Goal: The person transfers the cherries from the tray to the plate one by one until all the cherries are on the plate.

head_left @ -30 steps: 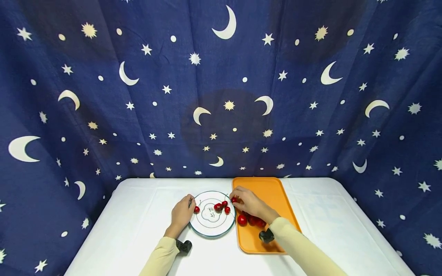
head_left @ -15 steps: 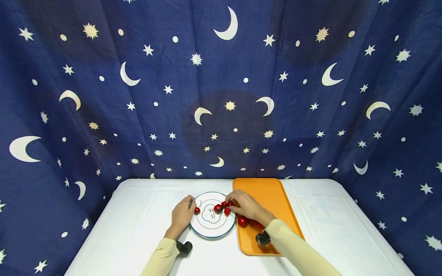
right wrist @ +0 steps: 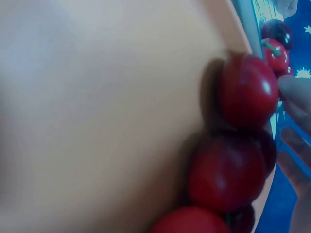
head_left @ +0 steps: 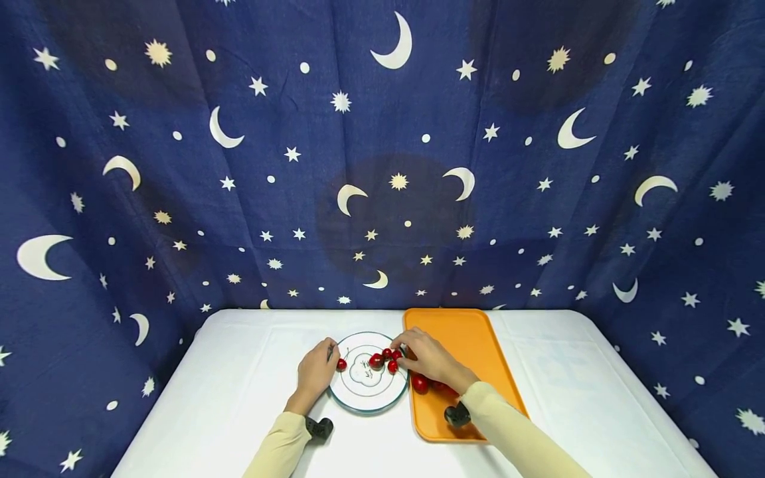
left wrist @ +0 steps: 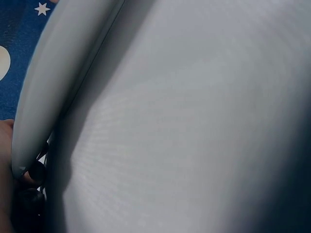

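Note:
A white plate [head_left: 366,399] with a blue-green rim lies mid-table. My left hand [head_left: 315,370] grips its left rim, beside a small red cherry [head_left: 341,365] with a stem. Several other cherries [head_left: 376,361] sit toward the plate's right side. There my right hand [head_left: 431,357] pinches a cherry [head_left: 397,356] low over the plate, its fingertips close to the others. Under that hand, more red fruits [head_left: 420,384] lie in the orange tray; the right wrist view shows large round red fruits [right wrist: 248,92] along the tray's edge. The left wrist view shows mostly tablecloth and the plate's side [left wrist: 63,73].
The orange tray [head_left: 460,325] stands right against the plate's right side. A white cloth [head_left: 251,352] covers the table. Behind it hangs a dark blue curtain [head_left: 382,133] with moons and stars.
My right hand has moved slightly left with its cherry, from the tray's edge to over the plate beside the other cherries. The left hand stays at the rim.

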A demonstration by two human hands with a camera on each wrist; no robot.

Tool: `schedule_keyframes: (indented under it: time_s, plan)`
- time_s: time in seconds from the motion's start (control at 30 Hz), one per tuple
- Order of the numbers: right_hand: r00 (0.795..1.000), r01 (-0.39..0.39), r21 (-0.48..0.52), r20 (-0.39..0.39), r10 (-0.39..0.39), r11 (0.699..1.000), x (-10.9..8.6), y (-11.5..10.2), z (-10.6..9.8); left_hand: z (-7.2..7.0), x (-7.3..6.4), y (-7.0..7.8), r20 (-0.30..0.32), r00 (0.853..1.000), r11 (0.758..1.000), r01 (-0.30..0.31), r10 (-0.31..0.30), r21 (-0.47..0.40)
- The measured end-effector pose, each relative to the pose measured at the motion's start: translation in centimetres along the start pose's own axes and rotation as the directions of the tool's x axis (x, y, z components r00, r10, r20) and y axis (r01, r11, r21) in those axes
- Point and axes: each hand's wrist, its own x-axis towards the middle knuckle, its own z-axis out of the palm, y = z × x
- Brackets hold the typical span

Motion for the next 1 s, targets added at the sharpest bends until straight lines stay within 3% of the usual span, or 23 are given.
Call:
schedule_keyframes:
  time_s: [0.13,0.37,0.63,1.0]
  plan:
    - [1.0,-0.025,0.026,-0.005,0.025,0.999,-0.6,0.4,-0.3,0.1,-0.1,0.1,0.007,1.0,1.0,0.009,-0.009,-0.001]
    - [0.998,-0.001,0.005,-0.068,0.002,1.0,-1.6,1.5,-0.9,0.2,0.0,0.1,0.011,1.0,1.0,0.023,-0.022,-0.002]
    - [0.999,-0.054,0.005,-0.007,0.054,0.999,-2.4,2.3,-1.5,0.0,0.1,-0.2,0.012,1.0,1.0,0.021,-0.021,0.008]
    - [0.997,-0.071,0.051,0.044,0.069,0.996,-3.4,2.5,-2.3,0.1,0.1,0.1,0.01,1.0,1.0,0.019,-0.019,-0.001]
